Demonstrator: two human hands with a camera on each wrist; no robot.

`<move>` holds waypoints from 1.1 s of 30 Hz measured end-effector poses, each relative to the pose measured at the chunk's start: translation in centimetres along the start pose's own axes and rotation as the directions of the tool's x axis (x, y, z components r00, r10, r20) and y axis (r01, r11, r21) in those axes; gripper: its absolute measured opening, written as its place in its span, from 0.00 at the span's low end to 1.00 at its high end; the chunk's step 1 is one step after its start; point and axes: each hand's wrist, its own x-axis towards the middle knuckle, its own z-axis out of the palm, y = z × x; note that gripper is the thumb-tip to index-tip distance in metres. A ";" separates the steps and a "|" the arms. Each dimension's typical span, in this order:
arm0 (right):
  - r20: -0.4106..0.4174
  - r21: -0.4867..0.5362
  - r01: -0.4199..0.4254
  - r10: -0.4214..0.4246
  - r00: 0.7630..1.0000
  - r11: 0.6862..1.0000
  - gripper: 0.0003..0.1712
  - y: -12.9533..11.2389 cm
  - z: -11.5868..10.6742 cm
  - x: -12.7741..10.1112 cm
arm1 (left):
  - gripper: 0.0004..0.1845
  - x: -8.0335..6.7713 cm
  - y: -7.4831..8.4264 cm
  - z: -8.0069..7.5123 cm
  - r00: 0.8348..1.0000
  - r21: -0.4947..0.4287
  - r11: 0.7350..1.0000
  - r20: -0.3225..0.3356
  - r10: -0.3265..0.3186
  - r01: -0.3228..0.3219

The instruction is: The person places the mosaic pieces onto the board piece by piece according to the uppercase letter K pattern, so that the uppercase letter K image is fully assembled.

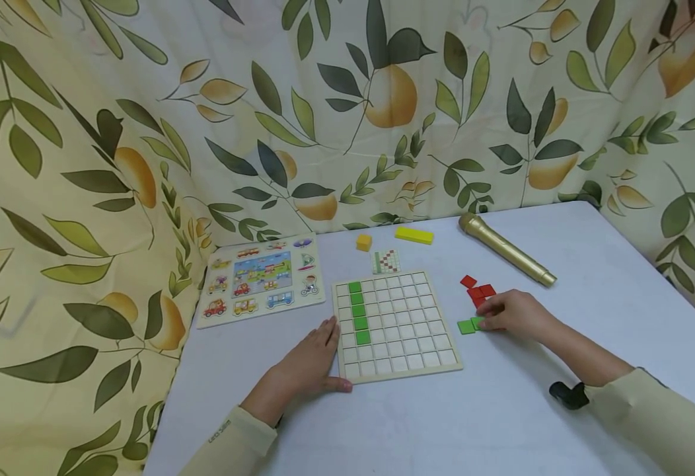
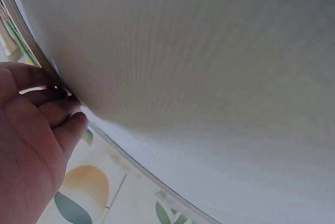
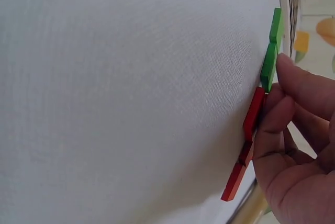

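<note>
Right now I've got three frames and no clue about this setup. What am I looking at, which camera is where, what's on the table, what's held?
No machine here: a person works with two bare hands. The big picture comes from a camera on the head, looking down at a white table. The other two come from cameras strapped to the wrists, so they look sideways and close.

On the table lie a wooden grid board with a column of green tiles, a vehicle puzzle, a small pattern card, a yellow cube, a yellow bar and a gold microphone.

The left hand rests flat against the board's left edge. The right hand touches loose green tiles beside a few red tiles; the right wrist view shows its fingertips on them. Whether one is pinched, I cannot tell.
</note>
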 end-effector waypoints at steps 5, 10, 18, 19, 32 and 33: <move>-0.008 -0.025 0.026 -0.026 1.000 0.999 0.12 -0.1 0.3 0.0 | 0.64 -0.1 0.0 -0.1 1.000 0.004 1.000 -0.006 0.004 -0.004; -0.026 -0.046 0.055 -0.057 0.998 0.997 0.10 -0.2 0.4 0.0 | 0.65 0.0 0.0 0.0 1.000 0.006 1.000 -0.001 -0.004 0.004; -0.049 -0.039 0.079 -0.081 0.996 0.996 0.09 -0.3 0.2 -0.1 | 0.65 0.1 0.0 0.1 1.000 0.003 1.000 0.002 -0.011 0.011; -0.054 -0.031 0.075 -0.077 0.996 0.997 0.09 -0.4 0.1 -0.1 | 0.65 0.1 0.0 0.1 1.000 0.001 1.000 0.002 -0.013 0.013; -0.100 0.056 0.086 -0.080 0.992 0.995 0.08 -2.4 -0.7 0.8 | 0.65 -0.1 0.2 -0.4 1.000 0.007 1.000 0.010 -0.008 0.008; -0.101 0.062 0.090 -0.084 0.991 0.994 0.08 -2.6 -0.6 0.9 | 0.65 -0.1 0.2 -0.4 1.000 0.007 1.000 0.008 -0.007 0.007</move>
